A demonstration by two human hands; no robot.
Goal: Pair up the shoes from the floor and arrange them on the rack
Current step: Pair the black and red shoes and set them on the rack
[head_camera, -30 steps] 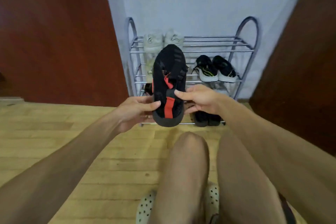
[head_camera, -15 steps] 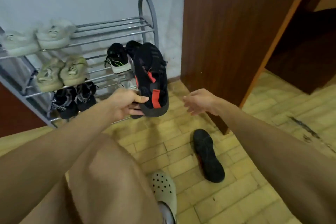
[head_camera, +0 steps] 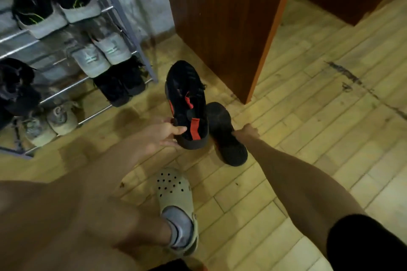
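My left hand (head_camera: 163, 134) grips the heel of a black shoe with red tabs (head_camera: 187, 103), held above the floor with its toe pointing away. Its black partner (head_camera: 224, 134) lies sole-up on the wooden floor just to the right. My right hand (head_camera: 246, 132) has reached down onto that shoe's right edge, fingers curled at its side. The metal shoe rack (head_camera: 123, 17) stands at the left with several pairs on its shelves.
A dark wooden cabinet (head_camera: 220, 17) stands right of the rack, close behind the two shoes. My foot in a pale clog (head_camera: 176, 196) is planted in front. Black sneakers (head_camera: 119, 86) sit on the rack's low shelf, grey ones (head_camera: 101, 53) above.
The view swung down and right. My left hand lowered the red-tabbed shoe toward the floor, and my right hand dropped from mid-air onto the sole-up shoe.
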